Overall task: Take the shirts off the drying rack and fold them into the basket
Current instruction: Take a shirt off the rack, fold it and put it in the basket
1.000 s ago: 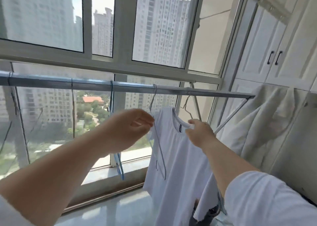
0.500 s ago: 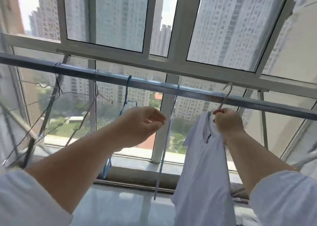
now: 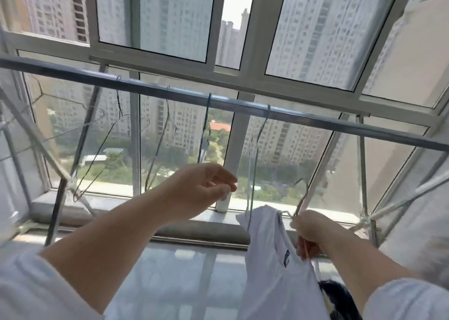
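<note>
White shirt (image 3: 274, 266) on its wire hanger (image 3: 300, 199) hangs from my right hand (image 3: 309, 232), which grips the hanger's neck below the drying rack's rail (image 3: 243, 106), the hook clear of the bar. My left hand (image 3: 201, 188) is raised to its left, fingers loosely curled, holding nothing that I can make out. Bare hangers (image 3: 160, 137) dangle from the rail above and beyond my left hand.

High-rise home balcony, drying rail (image 3: 243, 106), wire hangers (image 3: 155, 149), tower-block windows (image 3: 155, 16)
</note>
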